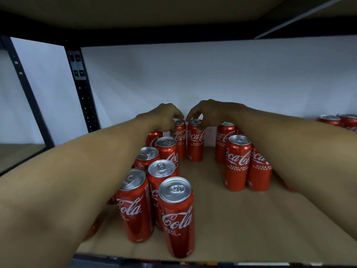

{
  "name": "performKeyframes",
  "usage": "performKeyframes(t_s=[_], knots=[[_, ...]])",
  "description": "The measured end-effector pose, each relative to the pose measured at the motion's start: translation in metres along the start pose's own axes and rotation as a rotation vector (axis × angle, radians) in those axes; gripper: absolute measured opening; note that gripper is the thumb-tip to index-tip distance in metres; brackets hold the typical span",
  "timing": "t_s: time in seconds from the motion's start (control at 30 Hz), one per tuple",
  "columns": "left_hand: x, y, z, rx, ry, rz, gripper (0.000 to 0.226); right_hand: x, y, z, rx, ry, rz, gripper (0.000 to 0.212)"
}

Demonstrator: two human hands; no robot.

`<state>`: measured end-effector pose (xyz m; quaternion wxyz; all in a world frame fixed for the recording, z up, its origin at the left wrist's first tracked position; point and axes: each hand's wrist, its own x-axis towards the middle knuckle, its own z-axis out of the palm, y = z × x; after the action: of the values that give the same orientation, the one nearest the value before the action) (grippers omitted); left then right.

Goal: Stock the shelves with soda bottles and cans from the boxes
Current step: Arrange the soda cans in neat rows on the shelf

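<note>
I see both hands deep on shelf (222, 219). Left hand (164, 117) grips rim of left back can (180, 138); right hand (210, 113) grips right back can (195, 144). Left cluster (176, 215) and right cluster (237, 163) stocked, middle lane unfilled. My guess: partway done.

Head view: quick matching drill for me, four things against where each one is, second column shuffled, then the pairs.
1. left hand
2. right hand
3. nearest can
4. black upright

A. upright at the front edge of the shelf board
B. gripping the top of the right back can
C. at the left end of the shelf board
D. gripping the top of the left back can

Pairs: 1-D, 2-B, 3-A, 4-C
</note>
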<state>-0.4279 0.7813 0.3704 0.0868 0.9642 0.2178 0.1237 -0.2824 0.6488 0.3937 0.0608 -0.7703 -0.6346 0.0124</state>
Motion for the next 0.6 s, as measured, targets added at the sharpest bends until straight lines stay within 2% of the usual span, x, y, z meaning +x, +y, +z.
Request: performKeyframes(t_s=[0.23,0.4,0.6], knots=[[0.004,-0.008,-0.004,-0.090,-0.010,-0.012,0.062,-0.004,-0.001,-0.002,0.013,0.004,-0.007,0.052],[0.007,-0.006,-0.007,-0.049,-0.051,-0.013,0.071,-0.003,0.003,0.002,0.043,0.032,-0.001,0.053],[0.007,-0.003,-0.011,-0.031,-0.105,0.021,0.058,-0.002,0.010,0.003,0.053,0.040,0.003,0.054]])
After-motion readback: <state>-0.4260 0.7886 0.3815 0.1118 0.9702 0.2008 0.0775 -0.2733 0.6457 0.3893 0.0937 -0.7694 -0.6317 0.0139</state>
